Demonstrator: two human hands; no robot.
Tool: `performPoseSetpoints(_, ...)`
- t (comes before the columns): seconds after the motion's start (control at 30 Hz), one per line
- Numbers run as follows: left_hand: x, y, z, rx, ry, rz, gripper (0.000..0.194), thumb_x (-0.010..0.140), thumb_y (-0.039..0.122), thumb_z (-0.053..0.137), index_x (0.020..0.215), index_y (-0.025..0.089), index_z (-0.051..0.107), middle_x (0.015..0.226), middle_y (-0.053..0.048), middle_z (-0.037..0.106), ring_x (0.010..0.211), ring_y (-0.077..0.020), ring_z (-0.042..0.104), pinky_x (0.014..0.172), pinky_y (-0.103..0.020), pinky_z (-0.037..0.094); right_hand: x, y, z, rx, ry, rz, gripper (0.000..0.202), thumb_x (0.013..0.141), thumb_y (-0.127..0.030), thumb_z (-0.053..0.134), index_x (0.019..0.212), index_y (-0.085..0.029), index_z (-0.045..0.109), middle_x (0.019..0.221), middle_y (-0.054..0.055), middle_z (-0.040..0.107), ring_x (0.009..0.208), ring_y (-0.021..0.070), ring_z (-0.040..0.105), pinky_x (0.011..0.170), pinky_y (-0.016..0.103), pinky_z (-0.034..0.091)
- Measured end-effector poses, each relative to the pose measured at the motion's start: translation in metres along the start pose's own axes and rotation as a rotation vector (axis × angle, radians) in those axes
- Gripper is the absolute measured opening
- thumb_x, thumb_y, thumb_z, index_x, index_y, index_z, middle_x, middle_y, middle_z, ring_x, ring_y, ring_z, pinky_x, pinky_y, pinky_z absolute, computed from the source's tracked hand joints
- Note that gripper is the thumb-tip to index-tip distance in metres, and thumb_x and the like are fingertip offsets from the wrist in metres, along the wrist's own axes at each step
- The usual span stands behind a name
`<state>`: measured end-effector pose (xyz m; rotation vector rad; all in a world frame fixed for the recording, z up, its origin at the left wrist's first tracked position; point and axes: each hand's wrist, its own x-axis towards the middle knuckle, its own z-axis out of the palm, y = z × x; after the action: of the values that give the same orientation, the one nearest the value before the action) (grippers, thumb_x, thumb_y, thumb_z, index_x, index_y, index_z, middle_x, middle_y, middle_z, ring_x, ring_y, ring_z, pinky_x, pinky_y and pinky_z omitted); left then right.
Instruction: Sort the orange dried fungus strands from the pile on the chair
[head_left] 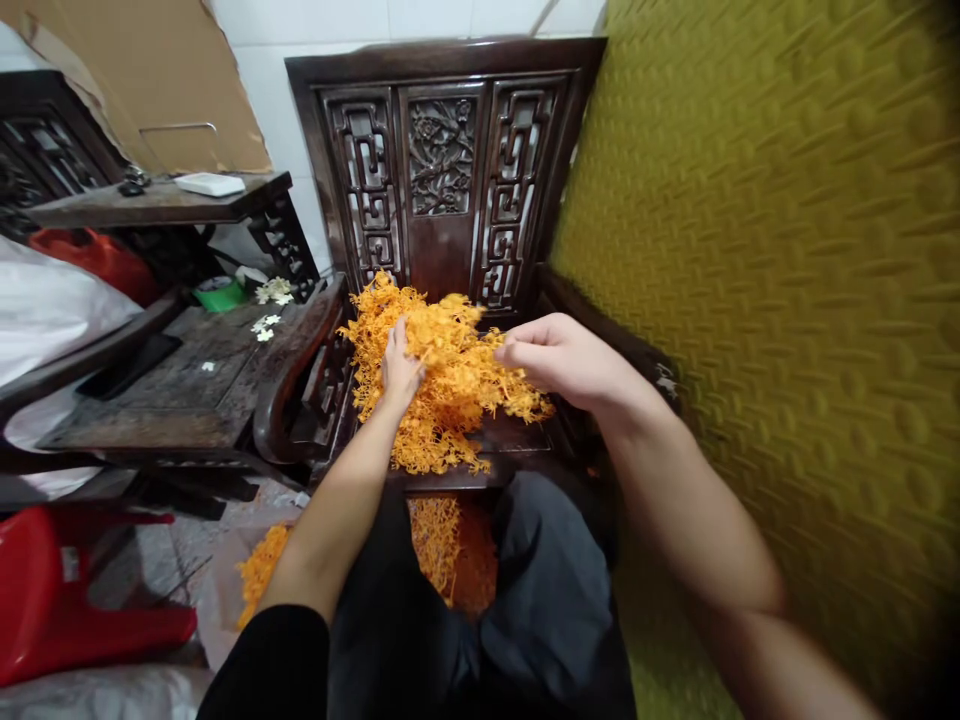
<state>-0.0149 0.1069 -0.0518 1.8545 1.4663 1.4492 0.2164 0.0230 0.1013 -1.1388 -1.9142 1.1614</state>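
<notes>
A large heap of orange, branching plastic-looking pieces (435, 430) covers much of the dark carved wooden chair's seat (517, 437). My left hand (402, 370) reaches into the heap's left part, closed around some of the orange pieces, its fingertips partly hidden among them. At the heap's right edge is my right hand (544, 350), its fingers curled and pinched together beside the orange sprigs. What lies between those fingertips, if anything, is too small to make out.
On the left stand another wooden chair (187, 385) with green tape (220, 292), a side table (165, 205) and a red stool (45, 600). A clear bag (217, 590) holds orange pieces. A yellow-green textured panel (750, 250) rises close on the right.
</notes>
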Motion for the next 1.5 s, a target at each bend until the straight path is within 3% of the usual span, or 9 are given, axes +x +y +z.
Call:
performPoseSetpoints(0.27, -0.001, 0.011, 0.009, 0.298, 0.032, 0.042, 0.080, 0.079, 0.014, 0.066, 0.153, 0.026, 0.039, 0.150, -0.015, 0.054, 0.124, -0.0352, 0.061, 0.104, -0.048, 0.049, -0.016, -0.009, -0.030, 0.687, 0.001, 0.045, 0.049, 0.083, -0.040, 0.065, 0.057, -0.024, 0.027, 0.049, -0.010, 0.012, 0.042, 0.0054, 0.005, 0.038, 0.025, 0.006)
performPoseSetpoints(0.43, 0.004, 0.019, 0.025, 0.258, 0.001, 0.022, 0.090, 0.084, 0.023, 0.068, 0.161, 0.021, 0.022, 0.147, -0.018, 0.056, 0.119, -0.0348, 0.064, 0.105, -0.052, 0.048, -0.009, -0.034, -0.064, 0.470, 0.226, -0.177, 0.057, 0.095, -0.046, 0.051, 0.056, -0.021, 0.018, 0.048, -0.009, 0.018, 0.042, 0.0032, 0.012, 0.042, 0.024, 0.012)
performPoseSetpoints(0.57, 0.008, 0.030, 0.024, 0.166, -0.242, 0.092, 0.102, 0.076, 0.030, 0.080, 0.160, 0.020, 0.023, 0.154, -0.021, 0.048, 0.139, -0.0381, 0.050, 0.114, -0.056, 0.039, 0.011, -0.060, -0.084, 0.348, 0.251, -0.219, 0.062, 0.102, -0.043, 0.015, 0.049, -0.014, 0.029, 0.045, -0.008, 0.033, 0.041, -0.0028, 0.025, 0.048, 0.027, 0.014)
performPoseSetpoints(0.67, 0.009, 0.060, 0.008, -0.020, -0.385, 0.150, 0.123, 0.063, 0.043, 0.090, 0.162, 0.019, 0.021, 0.164, -0.025, 0.031, 0.151, -0.0395, 0.034, 0.117, -0.055, 0.036, 0.026, -0.072, -0.082, 0.440, 0.199, -0.214, 0.054, 0.098, -0.048, 0.046, 0.053, -0.019, 0.034, 0.043, -0.010, 0.025, 0.040, 0.0016, 0.018, 0.044, 0.025, 0.013)
performPoseSetpoints(0.8, 0.011, 0.120, -0.010, -0.184, -0.154, 0.263, 0.081, 0.081, 0.041, 0.077, 0.152, 0.025, 0.042, 0.143, -0.015, 0.061, 0.127, -0.0267, 0.061, 0.104, -0.045, 0.049, 0.036, -0.075, -0.066, 0.512, 0.097, -0.189, 0.050, 0.087, -0.054, 0.067, 0.061, -0.023, 0.038, 0.046, -0.011, 0.019, 0.042, 0.0063, 0.012, 0.042, 0.026, 0.012)
performPoseSetpoints(0.97, 0.029, 0.154, 0.001, -0.153, -0.192, 0.266, 0.027, 0.079, 0.021, 0.073, 0.106, 0.019, 0.071, 0.091, -0.003, 0.076, 0.082, -0.0164, 0.069, 0.081, -0.033, 0.054, 0.044, -0.075, -0.053, 0.723, 0.020, -0.193, 0.047, 0.088, -0.057, 0.067, 0.065, -0.023, 0.043, 0.049, -0.011, 0.020, 0.043, 0.0074, 0.012, 0.044, 0.025, 0.014)
performPoseSetpoints(1.23, 0.055, 0.146, 0.008, -0.523, -0.225, 0.066, 0.029, 0.075, 0.033, 0.080, 0.087, 0.019, 0.057, 0.072, 0.003, 0.065, 0.069, -0.0120, 0.064, 0.073, -0.029, 0.054, 0.047, -0.068, -0.045, 0.843, -0.047, -0.353, 0.046, 0.090, -0.059, 0.064, 0.068, -0.023, 0.046, 0.049, -0.010, 0.020, 0.044, 0.0082, 0.007, 0.041, 0.026, 0.010)
performPoseSetpoints(1.4, 0.051, 0.151, 0.009, -0.650, -0.536, 0.003, 0.049, 0.065, 0.024, 0.087, 0.105, 0.018, 0.058, 0.098, -0.005, 0.072, 0.092, -0.0191, 0.072, 0.087, -0.036, 0.056, 0.054, -0.047, -0.054, 0.855, 0.002, -0.466, 0.041, 0.091, -0.057, 0.064, 0.070, -0.024, 0.051, 0.051, -0.009, 0.017, 0.045, 0.0092, 0.004, 0.041, 0.026, 0.008)
performPoseSetpoints(1.5, 0.056, 0.151, 0.020, -0.572, -0.556, 0.015, 0.046, 0.067, 0.021, 0.085, 0.106, 0.016, 0.061, 0.100, -0.007, 0.072, 0.093, -0.0201, 0.071, 0.087, -0.037, 0.056, 0.062, -0.033, -0.064, 0.755, 0.074, -0.495, 0.045, 0.090, -0.067, 0.058, 0.072, -0.025, 0.056, 0.048, -0.009, 0.016, 0.046, 0.0103, 0.004, 0.041, 0.027, 0.009)
